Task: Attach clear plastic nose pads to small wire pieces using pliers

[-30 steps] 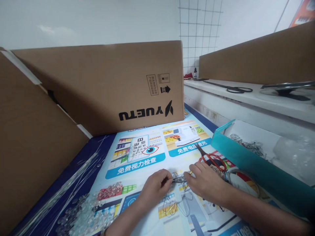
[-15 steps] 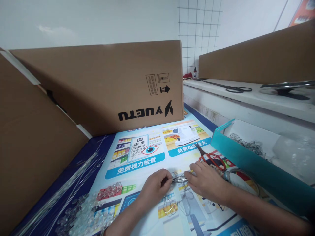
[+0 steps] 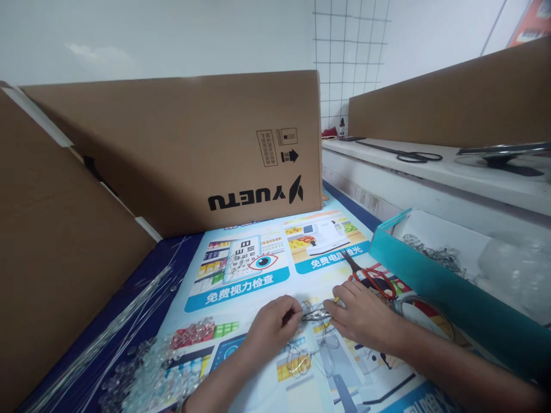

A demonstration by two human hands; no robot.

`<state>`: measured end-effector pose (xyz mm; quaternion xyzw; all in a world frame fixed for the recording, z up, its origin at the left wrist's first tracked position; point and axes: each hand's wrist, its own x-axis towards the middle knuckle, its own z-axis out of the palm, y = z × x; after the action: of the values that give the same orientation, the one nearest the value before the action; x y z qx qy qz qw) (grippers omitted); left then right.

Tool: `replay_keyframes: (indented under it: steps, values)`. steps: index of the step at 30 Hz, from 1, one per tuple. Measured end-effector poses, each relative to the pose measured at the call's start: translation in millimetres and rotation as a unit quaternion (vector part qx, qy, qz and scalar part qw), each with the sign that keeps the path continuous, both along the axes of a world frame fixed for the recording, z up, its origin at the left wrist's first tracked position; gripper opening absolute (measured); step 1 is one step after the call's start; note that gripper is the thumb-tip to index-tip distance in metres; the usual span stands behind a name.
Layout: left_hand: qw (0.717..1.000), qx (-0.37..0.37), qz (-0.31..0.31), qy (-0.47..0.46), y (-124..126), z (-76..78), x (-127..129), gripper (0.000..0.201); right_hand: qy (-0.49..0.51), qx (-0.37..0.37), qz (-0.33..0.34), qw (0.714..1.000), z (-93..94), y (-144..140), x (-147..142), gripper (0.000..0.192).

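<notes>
My left hand (image 3: 275, 324) is closed in a pinch on thin silvery wire (image 3: 305, 307) that bends into loops. My right hand (image 3: 359, 312) wraps round small pliers (image 3: 317, 315). Their silver jaws point left and touch or nearly touch the wire at my left fingertips; a bit of yellow handle shows above my right fingers. Fine wire loops (image 3: 299, 364) hang or lie below the jaws, over the printed sheet. Exactly where the jaws meet the wire is too small to make out.
Red-handled scissors (image 3: 374, 281) and a wire coil (image 3: 443, 318) lie by my right arm. A teal box (image 3: 430, 287) holds wire pieces and a clear bag. Clear beads (image 3: 159, 373) and straight wires (image 3: 116, 327) lie left. A cardboard box (image 3: 181, 149) stands behind.
Both hands and the pliers stay in nearly the same place; the whole view has shifted very slightly.
</notes>
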<state>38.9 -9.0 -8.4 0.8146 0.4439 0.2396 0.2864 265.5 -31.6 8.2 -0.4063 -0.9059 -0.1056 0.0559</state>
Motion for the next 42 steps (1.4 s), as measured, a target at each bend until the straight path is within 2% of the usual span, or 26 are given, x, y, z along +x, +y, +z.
replay_keyframes:
  steps: [6, 20, 27, 37, 42]
  values:
    - [1.000, -0.002, -0.004, -0.007, 0.3, 0.3, 0.6, 0.012, -0.001, -0.001, -0.009, 1.000, -1.4, -0.5, -2.2, 0.020]
    - [1.000, -0.010, -0.001, -0.025, 1.5, -3.2, -0.6, 0.012, 0.038, -0.059, -0.015, 0.997, -9.5, 4.6, 0.4, 0.021]
    - [1.000, -0.014, -0.008, -0.020, -0.7, 0.5, 0.4, 0.013, 0.047, -0.067, -0.019, 0.997, -13.3, 6.2, 0.9, 0.020]
    - [1.000, -0.010, 0.001, -0.020, -0.3, 1.2, 1.6, 0.013, 0.071, -0.079, -0.035, 0.994, -4.2, 3.4, 3.5, 0.021]
    - [1.000, -0.003, -0.009, -0.025, -0.1, 0.8, 1.2, 0.014, 0.062, -0.086, -0.022, 0.994, -2.7, 4.0, 3.4, 0.022]
